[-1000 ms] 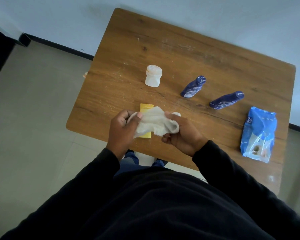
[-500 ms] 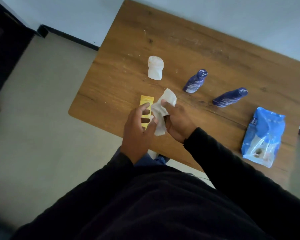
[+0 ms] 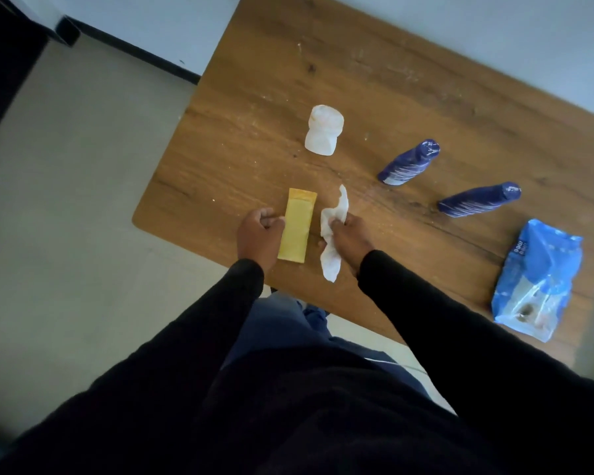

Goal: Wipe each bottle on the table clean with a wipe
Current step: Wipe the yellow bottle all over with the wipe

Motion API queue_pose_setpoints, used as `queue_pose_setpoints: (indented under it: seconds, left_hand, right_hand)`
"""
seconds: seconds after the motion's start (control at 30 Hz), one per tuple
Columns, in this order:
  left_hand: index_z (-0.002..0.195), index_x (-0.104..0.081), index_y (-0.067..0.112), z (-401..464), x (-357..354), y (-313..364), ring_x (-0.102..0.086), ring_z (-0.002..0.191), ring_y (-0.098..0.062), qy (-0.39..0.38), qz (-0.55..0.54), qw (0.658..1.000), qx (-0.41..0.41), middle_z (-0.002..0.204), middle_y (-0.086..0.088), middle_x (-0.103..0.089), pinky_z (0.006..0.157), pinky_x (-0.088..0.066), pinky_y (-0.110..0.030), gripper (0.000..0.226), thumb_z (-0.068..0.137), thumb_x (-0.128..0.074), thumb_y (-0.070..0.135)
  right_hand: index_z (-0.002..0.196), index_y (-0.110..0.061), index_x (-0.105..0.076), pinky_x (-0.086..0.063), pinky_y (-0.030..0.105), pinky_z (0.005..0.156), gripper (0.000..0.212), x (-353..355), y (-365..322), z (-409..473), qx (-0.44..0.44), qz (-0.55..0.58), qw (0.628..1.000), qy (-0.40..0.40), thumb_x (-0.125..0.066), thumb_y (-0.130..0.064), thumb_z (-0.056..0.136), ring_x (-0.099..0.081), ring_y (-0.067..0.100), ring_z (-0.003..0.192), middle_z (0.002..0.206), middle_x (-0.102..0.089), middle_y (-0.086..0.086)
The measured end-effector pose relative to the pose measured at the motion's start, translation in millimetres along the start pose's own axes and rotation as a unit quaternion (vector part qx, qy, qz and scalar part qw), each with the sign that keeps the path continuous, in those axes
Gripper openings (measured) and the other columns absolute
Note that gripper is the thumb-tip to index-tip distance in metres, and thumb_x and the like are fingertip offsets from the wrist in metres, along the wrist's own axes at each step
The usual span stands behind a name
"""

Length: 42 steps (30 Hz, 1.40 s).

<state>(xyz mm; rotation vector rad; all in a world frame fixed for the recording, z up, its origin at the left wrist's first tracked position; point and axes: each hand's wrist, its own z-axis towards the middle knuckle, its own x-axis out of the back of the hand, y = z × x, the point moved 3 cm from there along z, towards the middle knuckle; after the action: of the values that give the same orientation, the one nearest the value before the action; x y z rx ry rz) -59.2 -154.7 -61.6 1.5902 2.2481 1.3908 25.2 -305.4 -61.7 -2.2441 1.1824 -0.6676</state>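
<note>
I see the wooden tabletop [image 3: 408, 84] filling most of the head view, its surface scuffed and speckled with pale marks. At its right end lies a crumpled blue wipe packet [image 3: 537, 279], the biggest thing on it. Two dark blue bottles stand well apart from the hands: the farther right bottle [image 3: 479, 199] just beyond the packet, and the other blue bottle [image 3: 408, 162] a little to its left. A yellow bottle [image 3: 296, 230] lies flat near the front edge, lengthwise toward me, between the two hands. A white bottle [image 3: 324, 129] stands farther back, about in line with the yellow one.

My right hand [image 3: 350, 238] is at the right of the yellow bottle, its fingers curled round a white wipe [image 3: 333, 234] that sticks out above and below the fist; the lower end of the wipe hangs toward the tabletop edge. My left hand [image 3: 258, 234] sits just beside the yellow bottle's left side, fingers curled in and touching its edge; I cannot tell whether they actually grip it. Black sleeves cover both arms.
</note>
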Motion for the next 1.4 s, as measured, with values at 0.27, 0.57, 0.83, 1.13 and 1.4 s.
queue_pose_setpoints:
  seconds: [0.27, 0.57, 0.83, 1.13, 1.4]
  left_hand:
    - [0.121, -0.069, 0.011, 23, -12, 10, -0.067, 0.101, -0.022, -0.066, 0.020, 0.998, 0.000, 0.113, -0.006, -0.072, 0.093, -0.056, -0.046, 0.036, 0.091, -0.070, 0.033]
    - [0.119, -0.068, 0.005, -25, 67, 104, -0.068, 0.104, -0.044, -0.175, -0.223, 0.958, -0.038, 0.112, -0.021, -0.072, 0.090, -0.057, -0.058, 0.031, 0.102, -0.056, 0.028]
    - [0.133, -0.057, 0.013, -76, 120, 179, -0.067, 0.098, -0.043, -0.300, -0.377, 0.866, -0.131, 0.119, -0.031, -0.066, 0.080, -0.058, -0.049, 0.034, 0.103, -0.042, 0.015]
    - [0.135, -0.059, 0.014, -83, 123, 187, -0.066, 0.081, -0.034, -0.384, -0.384, 0.832, -0.110, 0.109, -0.023, -0.067, 0.072, -0.059, -0.048, 0.043, 0.092, -0.053, 0.019]
    - [0.130, -0.061, 0.005, -92, 126, 188, -0.063, 0.071, -0.034, -0.377, -0.343, 0.856, -0.082, 0.088, -0.027, -0.063, 0.062, -0.053, -0.038, 0.058, 0.097, -0.044, 0.050]
  right_hand:
    - [0.115, -0.009, -0.062, -0.055, 0.046, 0.091, 0.024, -17, -21, 8, -0.020, -0.018, 1.000, 0.004, -0.044, -0.020, 0.103, -0.066, 0.027, 0.096, 0.102, -0.069, 0.008]
    - [0.099, 0.003, -0.066, -0.054, 0.033, 0.064, 0.027, -17, -116, -81, 0.180, 0.043, 0.981, -0.065, -0.047, -0.016, 0.104, -0.066, 0.026, 0.069, 0.081, -0.069, 0.020]
    - [0.069, -0.015, -0.042, -0.027, 0.017, 0.050, 0.033, 14, -196, -139, 0.470, -0.180, 0.860, 0.083, -0.051, 0.002, 0.096, -0.035, 0.005, 0.052, 0.059, -0.038, -0.012]
    - [0.101, -0.024, -0.044, -0.033, 0.034, 0.039, 0.020, 4, -209, -175, 0.546, -0.395, 0.730, 0.118, -0.036, -0.014, 0.086, -0.042, 0.019, 0.052, 0.078, -0.042, -0.006]
    - [0.106, -0.025, -0.042, -0.028, 0.026, 0.039, 0.021, 11, -217, -188, 0.518, -0.460, 0.706, 0.150, -0.038, -0.016, 0.088, -0.041, 0.018, 0.049, 0.075, -0.044, -0.005]
